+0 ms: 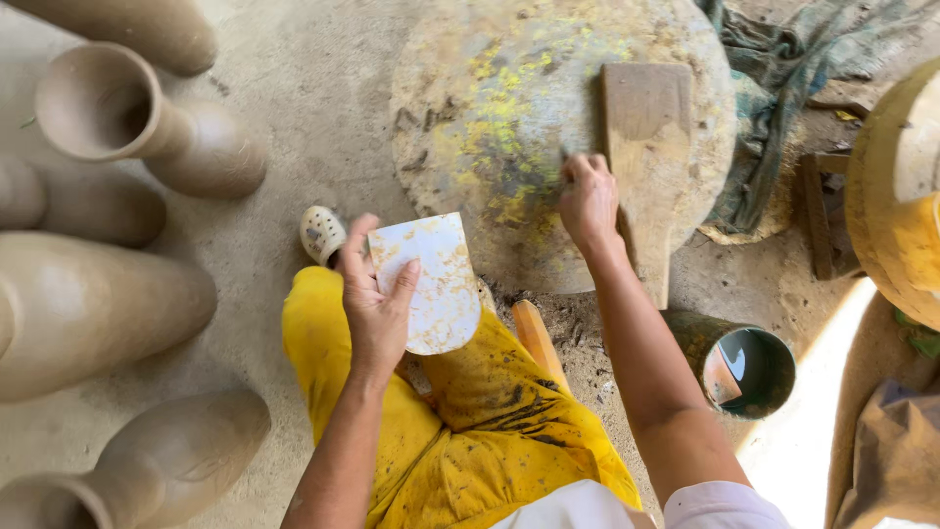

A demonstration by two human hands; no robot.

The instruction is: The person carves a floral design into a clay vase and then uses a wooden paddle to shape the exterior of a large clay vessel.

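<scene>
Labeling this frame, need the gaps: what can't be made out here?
Head view only:
- Right hand: whatever its fingers pinch on the round stone slab is too small to identify.
- Wooden paddle: handle partly behind the right forearm.
- Can: contents lost in reflection.
- Clay vases: several cut off by the left edge.

Round slab lies ahead at centre; wooden paddle is laid on its right part. Right hand is set on the slab, just left of the paddle. Flat card is held by left hand over the lap. Clay vases are laid at far left; tin can at right, cloth behind it.
</scene>
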